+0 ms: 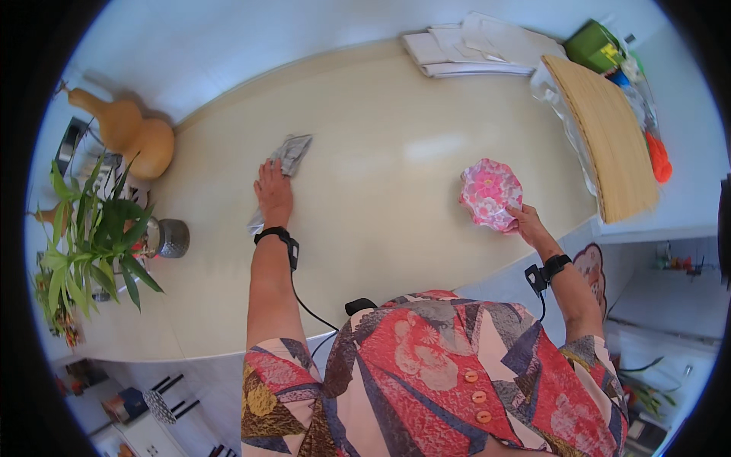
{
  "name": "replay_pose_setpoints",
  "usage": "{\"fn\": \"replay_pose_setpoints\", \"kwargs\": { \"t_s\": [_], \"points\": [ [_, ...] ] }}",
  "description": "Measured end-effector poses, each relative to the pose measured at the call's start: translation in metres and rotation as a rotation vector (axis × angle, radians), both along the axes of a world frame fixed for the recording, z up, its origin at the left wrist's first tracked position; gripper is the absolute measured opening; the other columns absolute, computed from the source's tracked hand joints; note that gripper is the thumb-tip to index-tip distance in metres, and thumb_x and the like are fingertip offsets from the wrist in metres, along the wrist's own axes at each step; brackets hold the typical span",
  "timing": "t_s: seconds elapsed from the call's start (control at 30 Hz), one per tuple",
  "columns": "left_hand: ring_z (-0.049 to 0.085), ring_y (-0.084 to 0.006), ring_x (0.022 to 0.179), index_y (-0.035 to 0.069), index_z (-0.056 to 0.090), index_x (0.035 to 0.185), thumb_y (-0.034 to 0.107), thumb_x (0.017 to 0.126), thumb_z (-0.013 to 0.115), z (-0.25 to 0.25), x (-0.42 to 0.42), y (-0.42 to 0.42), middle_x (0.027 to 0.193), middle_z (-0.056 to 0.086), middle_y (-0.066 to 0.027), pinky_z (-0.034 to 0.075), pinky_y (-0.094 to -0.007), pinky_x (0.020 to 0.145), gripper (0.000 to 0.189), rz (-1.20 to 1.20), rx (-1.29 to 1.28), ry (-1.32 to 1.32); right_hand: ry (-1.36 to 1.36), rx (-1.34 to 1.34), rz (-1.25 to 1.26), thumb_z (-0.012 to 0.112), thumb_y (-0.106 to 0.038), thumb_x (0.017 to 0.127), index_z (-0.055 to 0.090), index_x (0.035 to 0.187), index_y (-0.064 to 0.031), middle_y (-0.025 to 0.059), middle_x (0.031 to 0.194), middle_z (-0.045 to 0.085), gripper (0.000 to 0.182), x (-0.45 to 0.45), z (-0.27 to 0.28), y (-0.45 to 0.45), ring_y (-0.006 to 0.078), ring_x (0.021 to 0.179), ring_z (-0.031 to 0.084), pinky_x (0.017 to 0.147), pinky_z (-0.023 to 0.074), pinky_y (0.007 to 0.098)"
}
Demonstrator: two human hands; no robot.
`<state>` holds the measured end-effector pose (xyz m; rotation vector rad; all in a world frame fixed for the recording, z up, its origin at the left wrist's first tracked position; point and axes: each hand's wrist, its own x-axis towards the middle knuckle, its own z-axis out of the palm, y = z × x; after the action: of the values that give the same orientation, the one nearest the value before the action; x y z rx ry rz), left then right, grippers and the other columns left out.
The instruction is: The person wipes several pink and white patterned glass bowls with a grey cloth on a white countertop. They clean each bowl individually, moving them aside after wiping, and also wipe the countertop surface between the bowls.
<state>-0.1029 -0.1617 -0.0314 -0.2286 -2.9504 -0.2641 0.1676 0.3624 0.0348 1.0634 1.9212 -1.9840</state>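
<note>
My left hand [274, 193] presses palm down on a crumpled grey cloth [294, 153] on the pale tabletop [365, 228]. The cloth shows beyond the fingertips and again beside the wrist; its middle is hidden under the hand. To the right, my right hand [528, 225] pinches the near edge of a pink floral dish [490, 191] with a scalloped rim. The thumb lies over that edge, and the other fingers are mostly hidden. Whether the dish touches the tabletop is hard to tell.
Gourds [140, 137] and a leafy potted plant [100, 240] stand at the left, near a glass jar [173, 238]. Folded white sheets [485, 45] lie along the back wall. A straw-coloured mat [602, 137] and a green box [594, 47] occupy the right end. Wristband cables hang near my body.
</note>
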Motion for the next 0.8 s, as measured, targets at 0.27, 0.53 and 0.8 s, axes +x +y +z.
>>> {"fn": "replay_pose_setpoints", "kwargs": {
  "t_s": [0.27, 0.53, 0.8],
  "points": [
    [0.027, -0.0283, 0.136, 0.014, 0.038, 0.135, 0.018, 0.088, 0.056, -0.005, 0.056, 0.030, 0.145, 0.033, -0.0093, 0.025, -0.0504, 0.107, 0.051, -0.199, -0.012, 0.015, 0.028, 0.023, -0.133, 0.057, -0.028, 0.090, 0.055, 0.104, 0.0000, 0.0123, 0.076, 0.066, 0.031, 0.033, -0.021, 0.026, 0.0210, 0.061, 0.066, 0.059, 0.0577, 0.0352],
    [0.027, -0.0293, 0.136, 0.013, 0.041, 0.134, 0.010, 0.077, 0.063, 0.024, 0.170, 0.070, 0.145, 0.033, -0.0108, 0.025, -0.0502, 0.108, 0.061, -0.571, -0.002, -0.146, -0.137, 0.769, 0.284, 0.060, -0.041, 0.086, 0.066, 0.075, -0.0017, 0.0131, 0.061, 0.062, 0.041, 0.025, 0.019, 0.031, 0.0251, 0.062, 0.065, 0.065, 0.0537, 0.0372],
    [0.030, -0.0275, 0.135, 0.014, 0.045, 0.130, 0.009, 0.074, 0.064, 0.035, 0.216, 0.113, 0.144, 0.036, -0.0095, 0.025, -0.0506, 0.108, 0.059, -0.747, 0.058, -0.223, 0.019, 1.113, 0.481, 0.061, -0.044, 0.082, 0.067, 0.066, -0.0053, 0.0139, 0.059, 0.061, 0.043, 0.025, 0.021, 0.035, 0.0315, 0.063, 0.061, 0.064, 0.0477, 0.0405]
  ]
}}
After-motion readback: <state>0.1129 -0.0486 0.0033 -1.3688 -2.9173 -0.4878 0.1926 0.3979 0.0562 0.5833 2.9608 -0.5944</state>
